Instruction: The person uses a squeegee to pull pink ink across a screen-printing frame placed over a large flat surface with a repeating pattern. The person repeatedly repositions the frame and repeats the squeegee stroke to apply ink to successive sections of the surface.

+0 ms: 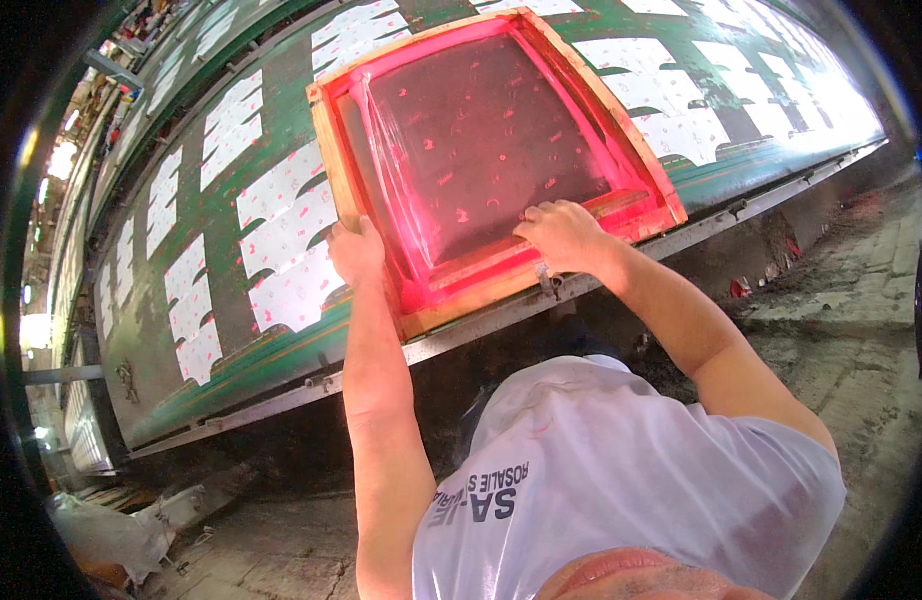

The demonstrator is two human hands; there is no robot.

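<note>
A screen printing frame (333, 165) with wooden sides and pink ink smeared along its inner edges lies tilted on the long green table (311, 365). Its dark mesh (486, 140) carries small pink marks. My left hand (358, 252) grips the frame's left side, thumb on top. At the near side my right hand (566, 237) has its fingers curled over the wood. A pink-stained wooden strip (621, 205) lies inside the near edge, beside those fingers; whether they also touch it I cannot tell.
White cut fabric pieces (281, 245) with small pink prints lie in rows left of the frame, and more printed pieces (671, 115) lie right of it. A metal rail (271, 398) runs along the table's near edge. A plastic bag (111, 535) sits on the floor at lower left.
</note>
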